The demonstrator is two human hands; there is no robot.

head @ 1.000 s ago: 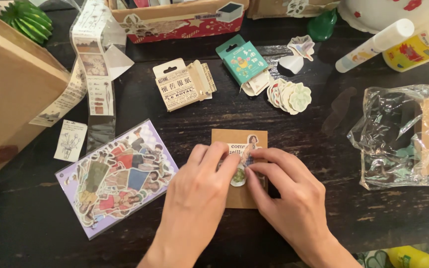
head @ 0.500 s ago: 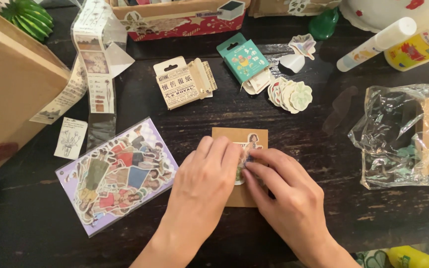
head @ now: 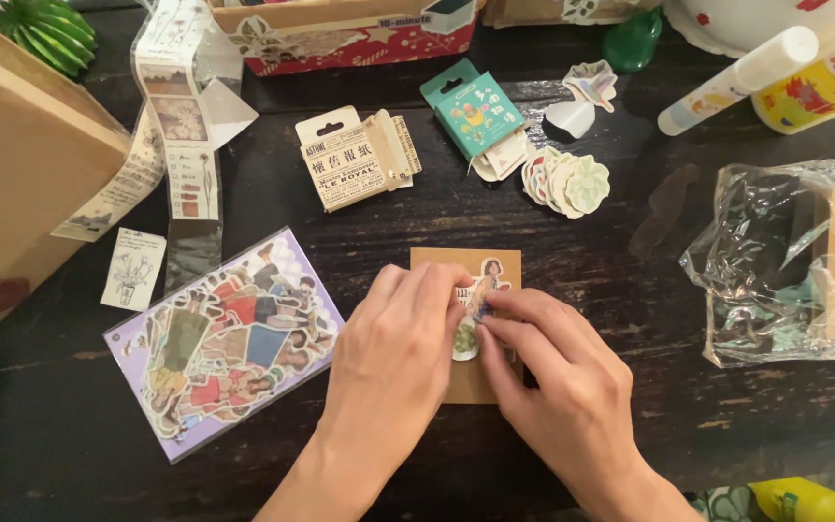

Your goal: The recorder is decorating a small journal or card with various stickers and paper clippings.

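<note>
Both hands work low on a dark wooden table (head: 630, 416). A brown card (head: 437, 259) lies flat at centre, mostly covered by them. The left hand (head: 393, 353) rests palm down on the card's left half, fingers pressed together, tips on a small sticker (head: 474, 309) of a figure with green at its base. The right hand (head: 558, 372) meets it from the right, fingertips bunched against the sticker's edge; whether it pinches or only presses the sticker, I cannot tell. The sticker sits on the card between the two sets of fingertips.

Just left of the left hand lies a purple sticker sheet (head: 224, 343) of figures. Beyond the card: a cream packet (head: 345, 169), a teal packet (head: 471, 106), and a fan of round stickers (head: 567, 182). A crumpled plastic bag (head: 775, 251) lies to the right, near the right hand. A glue stick (head: 736, 68) lies at far right. A kraft box (head: 21, 164) stands at the left edge.
</note>
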